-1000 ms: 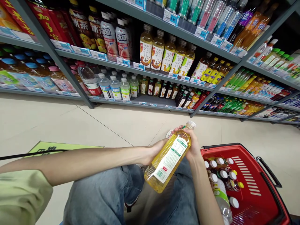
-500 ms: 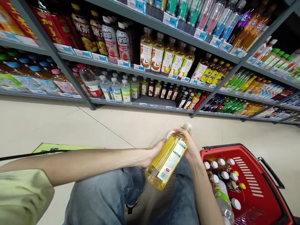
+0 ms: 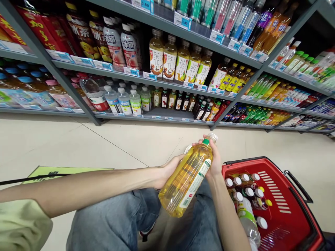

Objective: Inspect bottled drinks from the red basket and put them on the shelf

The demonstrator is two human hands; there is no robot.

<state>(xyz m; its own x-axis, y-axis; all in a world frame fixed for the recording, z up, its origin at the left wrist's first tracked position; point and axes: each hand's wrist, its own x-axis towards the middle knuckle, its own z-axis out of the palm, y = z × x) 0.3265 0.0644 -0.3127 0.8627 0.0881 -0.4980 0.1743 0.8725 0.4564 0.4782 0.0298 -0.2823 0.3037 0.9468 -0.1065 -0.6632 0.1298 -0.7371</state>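
A large clear bottle of yellow drink (image 3: 180, 177) is tilted over my knees, its white cap up and to the right. My left hand (image 3: 171, 169) grips its left side, the fingers going behind it. Around the neck and right side my right hand (image 3: 213, 158) is closed, with fingertips showing by the green tag near the cap. A white label with green print runs along the right face; the bottle's far side is hidden.
On my right stands a red shopping basket (image 3: 277, 205) with several capped bottles (image 3: 246, 190) in it. Ahead, grey shelves (image 3: 167, 120) hold rows of drinks. A yellow-green floor sign (image 3: 60, 170) lies at the left, partly behind my left arm.
The bottle has turned about its length, so its label has moved to the right edge and more clear yellow side shows. My view has shifted slightly right.
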